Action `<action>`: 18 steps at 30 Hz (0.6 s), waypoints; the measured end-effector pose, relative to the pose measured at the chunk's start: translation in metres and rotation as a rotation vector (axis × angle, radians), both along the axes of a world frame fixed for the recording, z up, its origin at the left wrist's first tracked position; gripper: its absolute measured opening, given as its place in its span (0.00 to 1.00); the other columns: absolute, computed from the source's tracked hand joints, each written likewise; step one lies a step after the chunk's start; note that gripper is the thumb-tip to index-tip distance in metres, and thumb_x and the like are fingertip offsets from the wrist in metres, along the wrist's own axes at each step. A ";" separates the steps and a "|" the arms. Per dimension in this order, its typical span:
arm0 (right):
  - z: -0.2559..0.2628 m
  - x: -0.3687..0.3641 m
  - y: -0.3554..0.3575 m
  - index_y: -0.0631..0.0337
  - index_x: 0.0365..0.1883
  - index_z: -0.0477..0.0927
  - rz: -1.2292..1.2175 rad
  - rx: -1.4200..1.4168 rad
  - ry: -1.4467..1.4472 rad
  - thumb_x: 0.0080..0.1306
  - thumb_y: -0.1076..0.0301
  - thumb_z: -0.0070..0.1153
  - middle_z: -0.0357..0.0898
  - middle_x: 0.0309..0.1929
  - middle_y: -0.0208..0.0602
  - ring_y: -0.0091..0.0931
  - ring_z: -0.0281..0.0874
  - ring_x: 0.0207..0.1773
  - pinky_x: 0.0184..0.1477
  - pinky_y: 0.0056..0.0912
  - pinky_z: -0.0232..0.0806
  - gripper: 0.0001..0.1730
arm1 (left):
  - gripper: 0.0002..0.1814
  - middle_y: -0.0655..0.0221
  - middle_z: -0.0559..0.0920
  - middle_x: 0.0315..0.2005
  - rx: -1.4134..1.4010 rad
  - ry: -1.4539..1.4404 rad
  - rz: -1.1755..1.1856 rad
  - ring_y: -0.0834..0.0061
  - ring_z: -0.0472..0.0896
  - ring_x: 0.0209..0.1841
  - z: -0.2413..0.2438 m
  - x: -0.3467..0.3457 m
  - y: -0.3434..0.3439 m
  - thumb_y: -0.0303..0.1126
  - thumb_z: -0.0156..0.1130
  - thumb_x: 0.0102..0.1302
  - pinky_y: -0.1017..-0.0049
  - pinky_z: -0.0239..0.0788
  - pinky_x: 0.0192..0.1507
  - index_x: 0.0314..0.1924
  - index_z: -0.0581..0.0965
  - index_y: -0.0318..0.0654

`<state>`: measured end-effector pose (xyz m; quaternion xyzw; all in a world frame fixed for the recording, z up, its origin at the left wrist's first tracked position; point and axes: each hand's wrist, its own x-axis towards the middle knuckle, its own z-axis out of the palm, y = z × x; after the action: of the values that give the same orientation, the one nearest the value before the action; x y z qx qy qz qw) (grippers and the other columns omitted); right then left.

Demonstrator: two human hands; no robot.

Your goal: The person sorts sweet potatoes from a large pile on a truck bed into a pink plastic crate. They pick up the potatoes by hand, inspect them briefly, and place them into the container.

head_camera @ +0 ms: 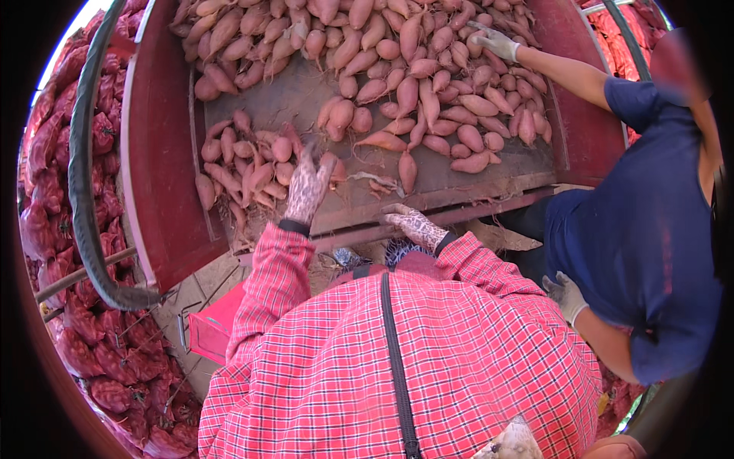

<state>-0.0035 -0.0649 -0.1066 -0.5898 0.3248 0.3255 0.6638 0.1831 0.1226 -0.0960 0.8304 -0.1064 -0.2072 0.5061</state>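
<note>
My left hand [308,186], in a patterned glove, reaches over the near left part of a wooden-floored bed [367,209]. Its fingers are spread beside a small heap of red-skinned sweet potatoes [261,175]. One sweet potato [337,167] lies just right of its fingertips; whether they touch is hard to tell. Closer to me, my right hand [416,225], gloved alike, hovers at or rests on the bed's front edge with fingers stretched and nothing visible in it. A grey scrap [383,182] and bits of root lie ahead of it.
A large pile of sweet potatoes [413,74] fills the far side. Red side panels [166,143] flank the bed. At right, a co-worker [636,229] in blue reaches a gloved hand [496,43] into the pile. Filled red mesh sacks [103,344] are stacked left, past a curved dark bar [80,172].
</note>
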 end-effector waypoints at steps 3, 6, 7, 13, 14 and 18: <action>-0.002 0.024 -0.030 0.62 0.56 0.70 0.036 0.047 -0.031 0.67 0.65 0.47 0.74 0.44 0.30 0.21 0.70 0.45 0.46 0.25 0.65 0.20 | 0.34 0.44 0.75 0.50 0.191 -0.024 0.022 0.52 0.74 0.54 -0.030 0.059 -0.053 0.49 0.57 0.61 0.63 0.65 0.54 0.61 0.63 0.33; -0.005 0.043 -0.055 0.59 0.56 0.70 -0.032 0.183 -0.014 0.67 0.63 0.49 0.74 0.44 0.27 0.18 0.68 0.39 0.44 0.24 0.64 0.20 | 0.35 0.44 0.74 0.51 0.352 0.014 -0.010 0.49 0.72 0.56 -0.073 0.090 -0.087 0.51 0.56 0.61 0.62 0.61 0.57 0.60 0.65 0.33; -0.010 0.047 -0.061 0.58 0.56 0.71 -0.052 0.202 -0.020 0.67 0.63 0.49 0.74 0.44 0.26 0.18 0.67 0.39 0.44 0.24 0.64 0.20 | 0.34 0.44 0.74 0.51 0.336 -0.062 -0.039 0.51 0.73 0.55 -0.075 0.093 -0.096 0.51 0.56 0.61 0.63 0.62 0.57 0.60 0.66 0.32; 0.011 0.082 -0.086 0.58 0.58 0.66 -0.637 0.591 -0.066 0.66 0.59 0.51 0.73 0.50 0.34 0.27 0.70 0.54 0.54 0.34 0.66 0.24 | 0.27 0.58 0.79 0.47 -0.106 0.149 0.043 0.65 0.77 0.50 -0.011 0.058 -0.125 0.45 0.61 0.60 0.69 0.66 0.53 0.55 0.72 0.36; 0.004 0.084 -0.094 0.58 0.60 0.63 -0.713 0.674 -0.060 0.66 0.58 0.52 0.73 0.52 0.39 0.33 0.70 0.57 0.59 0.37 0.66 0.26 | 0.27 0.58 0.79 0.47 -0.105 0.224 -0.084 0.65 0.77 0.50 -0.016 0.040 -0.127 0.44 0.61 0.60 0.68 0.66 0.53 0.55 0.72 0.36; -0.034 0.060 -0.132 0.60 0.55 0.68 -0.798 0.605 -0.016 0.66 0.58 0.52 0.76 0.47 0.38 0.33 0.76 0.46 0.51 0.38 0.71 0.22 | 0.26 0.51 0.77 0.47 0.085 0.022 -0.264 0.57 0.75 0.53 -0.006 0.027 -0.175 0.43 0.59 0.61 0.65 0.66 0.53 0.55 0.71 0.36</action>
<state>0.0565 -0.1968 -0.1408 -0.2033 0.4109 0.1213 0.8804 0.2106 -0.0522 -0.1017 0.8277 -0.2001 -0.2855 0.4398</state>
